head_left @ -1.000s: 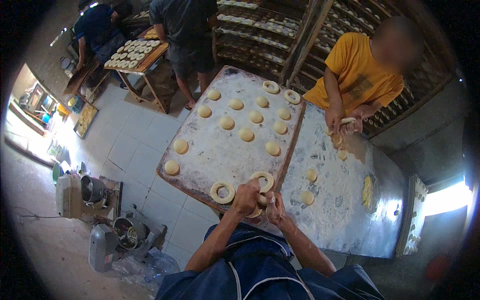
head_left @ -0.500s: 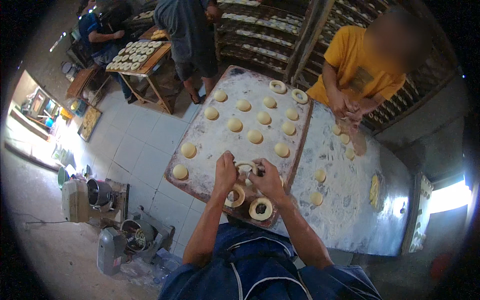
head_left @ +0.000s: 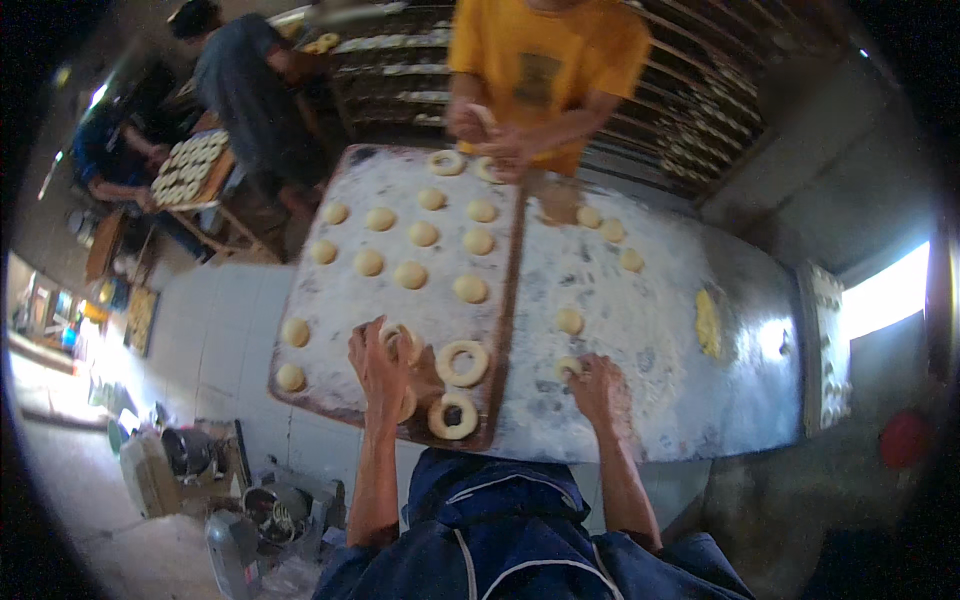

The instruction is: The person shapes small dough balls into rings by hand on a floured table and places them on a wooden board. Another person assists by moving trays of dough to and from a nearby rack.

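A dough ring (head_left: 414,345) lies on the near part of a floured board (head_left: 340,330), right at the left hand (head_left: 380,367). The left forearm reaches up from the near edge, almost straight away from the body, with the back of the hand showing. Its fingers are loosely spread along the ring's left side, fairly wide; whether they press on the dough cannot be told. Another ring (head_left: 408,403) is partly hidden behind that wrist.

The right forearm slants out to the left from the near right, over the grey table (head_left: 640,330). The right hand (head_left: 600,390) has its fingers bent and brought in toward a small dough ball (head_left: 563,366), seeming to touch its near right side; how firmly they close on it cannot be told.

Just right of the left hand's ring lie a thick ring (head_left: 445,363) and, nearer, a further ring (head_left: 437,415). Round dough balls (head_left: 410,275) are spread over the board's left, middle and far parts. On the table's right lies a yellow dough strip (head_left: 708,322). Across the board's far end stands a co-worker in a yellow shirt (head_left: 545,70).
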### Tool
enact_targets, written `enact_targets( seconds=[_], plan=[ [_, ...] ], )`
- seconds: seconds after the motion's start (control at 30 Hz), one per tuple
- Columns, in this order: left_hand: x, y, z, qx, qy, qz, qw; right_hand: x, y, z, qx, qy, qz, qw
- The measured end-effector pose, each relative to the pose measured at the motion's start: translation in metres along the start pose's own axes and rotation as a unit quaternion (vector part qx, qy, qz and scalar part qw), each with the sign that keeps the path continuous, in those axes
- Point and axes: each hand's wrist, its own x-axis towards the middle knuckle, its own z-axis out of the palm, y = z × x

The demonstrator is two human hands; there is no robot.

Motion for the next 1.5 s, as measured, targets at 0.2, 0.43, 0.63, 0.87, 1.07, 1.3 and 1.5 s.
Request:
enact_targets(
  seconds=[0.2,0.43,0.63,0.87,1.07,1.3,1.5],
  plan=[
    [-0.08,0.152,0.054,-0.384,-0.327,-0.176,0.845,0.001,0.024,-0.009,0.516,-0.063,0.096,0.849],
    [-0.108,0.22,0.092,-0.479,-0.384,-0.228,0.756,-0.009,0.058,-0.039,0.512,-0.028,0.023,0.858],
    [-0.112,0.244,0.102,-0.439,-0.36,-0.147,0.81,-0.002,0.078,-0.066,0.471,-0.066,0.004,0.88],
    [-0.13,0.244,0.096,-0.565,-0.449,-0.209,0.66,0.006,0.124,-0.067,0.763,-0.285,0.006,0.58],
    [-0.156,0.241,0.128,-0.72,-0.299,-0.294,0.553,0.0,0.111,-0.039,0.763,-0.162,0.076,0.622],
    [-0.16,0.274,0.155,-0.487,-0.228,-0.195,0.82,-0.005,0.096,-0.071,0.49,-0.126,0.143,0.851],
    [-0.155,0.298,0.173,-0.432,-0.326,-0.133,0.83,-0.014,0.121,-0.055,0.534,-0.032,0.12,0.836]
  ],
)
